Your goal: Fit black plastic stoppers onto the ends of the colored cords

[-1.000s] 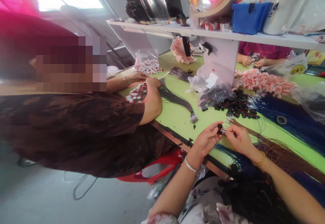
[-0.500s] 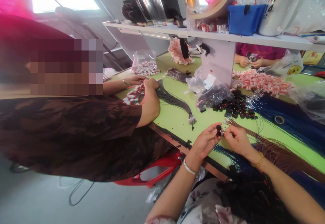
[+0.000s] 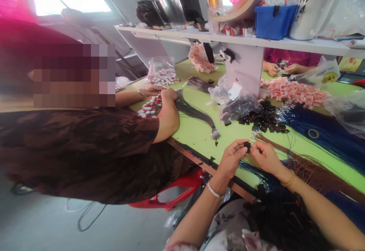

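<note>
Between the fingertips of my left hand (image 3: pixel 234 156) is a small black plastic connector housing (image 3: pixel 247 147), held over the front edge of the green table. My right hand (image 3: pixel 265 158) is pinched close beside it, on what looks like a thin wire whose end is mostly hidden by my fingers. Beyond my hands lies a pile of black connector housings (image 3: pixel 265 118) with red marks. Brown wires (image 3: pixel 308 163) run under and past my right wrist, and blue wires (image 3: pixel 258 173) hang below my hands. More black pieces (image 3: pixel 285 220) rest in my lap.
A co-worker's arm (image 3: pixel 168 118) works at the left beside white-and-red connectors (image 3: pixel 149 106) and a grey wire bundle (image 3: pixel 196 112). Another person's hands (image 3: pixel 293 68) show across the table. A shelf (image 3: pixel 228 40) spans above. A tape roll (image 3: pixel 313 133) lies on blue wires.
The black housing has turned in my left fingers, so its red-marked face no longer shows. My left fingers have closed further around it, and both hands stay close together.
</note>
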Demonstrator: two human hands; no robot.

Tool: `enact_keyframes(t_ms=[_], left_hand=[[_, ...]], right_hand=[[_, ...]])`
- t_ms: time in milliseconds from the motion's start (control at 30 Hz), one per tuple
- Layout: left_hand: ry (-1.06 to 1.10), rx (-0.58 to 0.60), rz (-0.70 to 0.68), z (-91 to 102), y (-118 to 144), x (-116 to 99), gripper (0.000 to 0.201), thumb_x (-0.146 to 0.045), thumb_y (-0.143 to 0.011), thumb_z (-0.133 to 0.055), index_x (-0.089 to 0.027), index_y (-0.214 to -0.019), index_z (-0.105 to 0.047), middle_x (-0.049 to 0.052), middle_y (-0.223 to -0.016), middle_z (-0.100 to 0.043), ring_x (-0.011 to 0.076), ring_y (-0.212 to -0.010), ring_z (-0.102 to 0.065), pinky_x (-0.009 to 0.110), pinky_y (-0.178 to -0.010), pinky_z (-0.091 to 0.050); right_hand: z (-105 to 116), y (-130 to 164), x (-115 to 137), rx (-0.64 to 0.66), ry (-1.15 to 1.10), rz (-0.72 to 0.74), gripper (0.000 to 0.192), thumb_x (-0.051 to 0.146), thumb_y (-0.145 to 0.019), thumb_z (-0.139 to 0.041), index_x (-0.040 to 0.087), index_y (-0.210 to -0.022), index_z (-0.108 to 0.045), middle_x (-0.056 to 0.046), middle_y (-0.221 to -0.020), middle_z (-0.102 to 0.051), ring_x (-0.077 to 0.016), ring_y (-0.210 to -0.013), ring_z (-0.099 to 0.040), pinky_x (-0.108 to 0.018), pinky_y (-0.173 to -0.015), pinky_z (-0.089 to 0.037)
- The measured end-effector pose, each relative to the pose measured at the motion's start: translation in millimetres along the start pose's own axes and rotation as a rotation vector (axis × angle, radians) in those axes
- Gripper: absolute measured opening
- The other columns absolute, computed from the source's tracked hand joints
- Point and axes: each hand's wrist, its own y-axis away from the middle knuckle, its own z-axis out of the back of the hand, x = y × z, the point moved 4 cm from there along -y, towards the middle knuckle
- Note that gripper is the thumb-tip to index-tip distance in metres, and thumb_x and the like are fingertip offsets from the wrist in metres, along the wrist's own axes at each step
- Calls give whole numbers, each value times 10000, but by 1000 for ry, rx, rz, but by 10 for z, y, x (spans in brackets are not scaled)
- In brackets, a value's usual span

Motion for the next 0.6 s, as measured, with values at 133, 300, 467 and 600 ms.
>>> enact_keyframes(t_ms=[133,300,467,600], left_hand=[[12,-59,-9,26,-16,14,332,-212,-623,-800,-143,-931,-696,16,-764,-634,70,-635,-538,189,-622,-442],[38,-65,6,37,-34,8,349,-204,-610,-806,-131,-932,-694,13,-755,-633,64,-608,-534,187,-610,-441],[-7,-53,-2,70,13,-3,348,-219,-621,-801,-132,-940,-691,24,-771,-651,73,-625,-552,192,-623,-442],[-57,-83,-8,110,85,37,344,-237,-621,-801,-130,-928,-689,25,-755,-653,79,-620,-551,197,-609,-434]], right_hand=[[18,-31,27,74,-33,34,262,283,-878,-451,177,-639,-479,41,-567,-456,-93,-528,-373,-215,-508,-284],[55,-57,74,79,-6,68,211,207,-842,-456,173,-637,-496,43,-566,-468,-91,-534,-386,-213,-518,-284],[7,-37,70,79,39,69,183,177,-810,-467,169,-637,-528,44,-544,-476,-86,-511,-375,-207,-503,-270],[-87,-1,53,95,121,78,174,158,-785,-492,167,-621,-550,42,-525,-497,-83,-490,-379,-208,-492,-246]])
